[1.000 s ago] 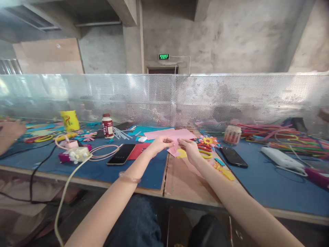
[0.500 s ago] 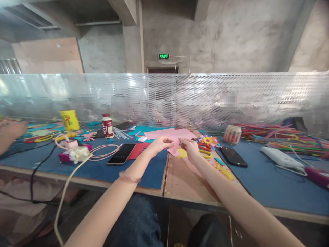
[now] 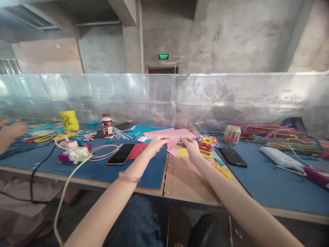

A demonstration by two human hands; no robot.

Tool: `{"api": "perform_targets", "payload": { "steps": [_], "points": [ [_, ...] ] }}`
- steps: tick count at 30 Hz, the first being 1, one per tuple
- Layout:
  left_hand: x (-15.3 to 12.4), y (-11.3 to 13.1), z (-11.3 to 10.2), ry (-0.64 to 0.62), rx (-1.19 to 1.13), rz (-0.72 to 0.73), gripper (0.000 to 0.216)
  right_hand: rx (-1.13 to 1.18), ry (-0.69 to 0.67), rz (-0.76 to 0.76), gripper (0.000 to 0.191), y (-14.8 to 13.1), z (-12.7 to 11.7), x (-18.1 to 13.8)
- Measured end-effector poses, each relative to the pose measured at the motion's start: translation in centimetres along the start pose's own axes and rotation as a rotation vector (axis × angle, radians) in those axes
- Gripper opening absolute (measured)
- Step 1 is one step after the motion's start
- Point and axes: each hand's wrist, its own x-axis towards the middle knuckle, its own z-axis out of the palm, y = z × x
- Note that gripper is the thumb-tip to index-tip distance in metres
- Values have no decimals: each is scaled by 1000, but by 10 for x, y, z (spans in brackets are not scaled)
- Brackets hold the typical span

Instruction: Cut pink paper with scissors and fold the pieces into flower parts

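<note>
A small piece of pink paper (image 3: 173,144) is stretched between my two hands above the table. My left hand (image 3: 158,143), with a bracelet on the wrist, pinches its left edge between thumb and fingertips. On the opposite edge, my right hand (image 3: 190,146) is closed in a similar pinch, its fingertips partly hidden. Beneath and just in front of the hands lie a small pink square (image 3: 173,152) and yellow paper (image 3: 182,153). Larger pink sheets (image 3: 159,133) lie behind them on blue paper (image 3: 138,130).
Phones (image 3: 121,154) (image 3: 233,156) lie on both sides. A power strip (image 3: 74,154) with cables, a Costa bottle (image 3: 107,126) and a yellow tub (image 3: 69,120) stand left. Yellow-handled scissors (image 3: 206,154), a jar (image 3: 232,134) and pipe cleaners (image 3: 277,137) are right. Another person's hand (image 3: 14,132) is far left.
The pink paper has opened out between my hands, and my fingertips have moved slightly apart. At far left, the other person's hand has shifted a little.
</note>
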Motion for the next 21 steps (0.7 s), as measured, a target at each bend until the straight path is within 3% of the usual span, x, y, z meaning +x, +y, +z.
{"api": "perform_targets", "payload": {
  "steps": [7,21],
  "points": [
    [-1,1,0,-41,24,64,27,-194,-236,101,39,-5,8,-12],
    [-4,4,0,-50,-6,27,29,-180,-339,128,31,-5,10,-14]
  ]
}}
